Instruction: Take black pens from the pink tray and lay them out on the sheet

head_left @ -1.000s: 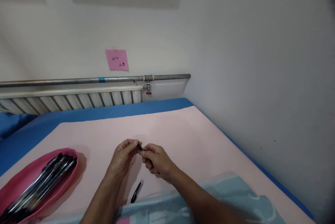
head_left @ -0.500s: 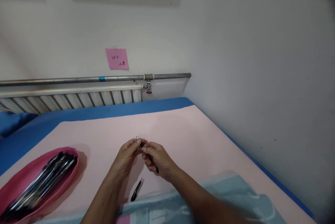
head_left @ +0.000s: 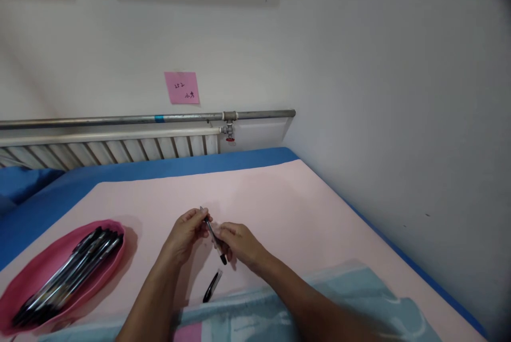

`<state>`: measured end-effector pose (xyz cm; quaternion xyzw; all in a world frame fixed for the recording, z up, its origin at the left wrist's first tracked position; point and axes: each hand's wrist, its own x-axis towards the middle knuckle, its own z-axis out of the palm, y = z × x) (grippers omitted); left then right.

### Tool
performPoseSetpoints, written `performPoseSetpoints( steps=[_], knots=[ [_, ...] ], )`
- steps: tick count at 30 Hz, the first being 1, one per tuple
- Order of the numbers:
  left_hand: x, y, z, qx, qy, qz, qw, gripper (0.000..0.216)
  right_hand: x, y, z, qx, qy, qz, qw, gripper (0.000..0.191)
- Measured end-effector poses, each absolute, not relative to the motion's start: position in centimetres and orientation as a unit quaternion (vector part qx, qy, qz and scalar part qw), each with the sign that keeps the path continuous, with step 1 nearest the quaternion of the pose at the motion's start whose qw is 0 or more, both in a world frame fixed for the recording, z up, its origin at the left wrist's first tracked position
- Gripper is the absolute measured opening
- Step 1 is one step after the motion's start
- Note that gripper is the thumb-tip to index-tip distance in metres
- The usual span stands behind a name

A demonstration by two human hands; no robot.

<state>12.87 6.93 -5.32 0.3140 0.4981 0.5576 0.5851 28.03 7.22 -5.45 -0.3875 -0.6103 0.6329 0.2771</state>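
A slim pen (head_left: 213, 235) with a dark end slants between my two hands above the pink sheet (head_left: 255, 193). The fingers of my left hand (head_left: 187, 233) pinch it near its upper tip. My right hand (head_left: 239, 243) has its thumb and fingers closed on the lower part of the barrel. Some of the right fingers are hidden behind the hand. Below the hands, a black pen cap (head_left: 212, 286) with a clear end lies on the sheet, apart from both hands.
A pink oval basket (head_left: 24, 278) at the left holds several black-and-clear pens (head_left: 75, 273). A light blue patterned cloth (head_left: 343, 288) lies along the near edge. Behind the blue surface (head_left: 191, 165) stand a radiator (head_left: 151, 147) and a pipe; a wall rises at the right.
My left hand has moved a little left, away from the right hand. More of the pen's barrel now shows between them. The view has shifted slightly.
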Motion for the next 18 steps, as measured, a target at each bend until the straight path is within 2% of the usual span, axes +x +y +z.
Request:
performPoseSetpoints(
  steps=[3,8,13,18],
  knots=[
    [11.8,7.0,-5.2,0.305,0.523,0.554,0.571,0.031,28.3,6.8,-5.5,-0.397,-0.723,0.518,0.226,0.014],
    [10.9,7.0,-5.3,0.325,0.544,0.53,0.563,0.031,28.6,5.0,-6.3,-0.234,-0.921,0.289,0.114,0.022],
    [10.9,6.9,-5.3,0.333,0.557,0.52,0.555,0.033,28.2,3.6,-7.0,-0.246,-0.948,0.188,0.074,0.017],
    [10.9,6.8,-5.0,0.329,0.562,0.515,0.558,0.035,28.1,4.4,-7.2,-0.299,-0.941,0.146,0.056,0.019]
  ],
)
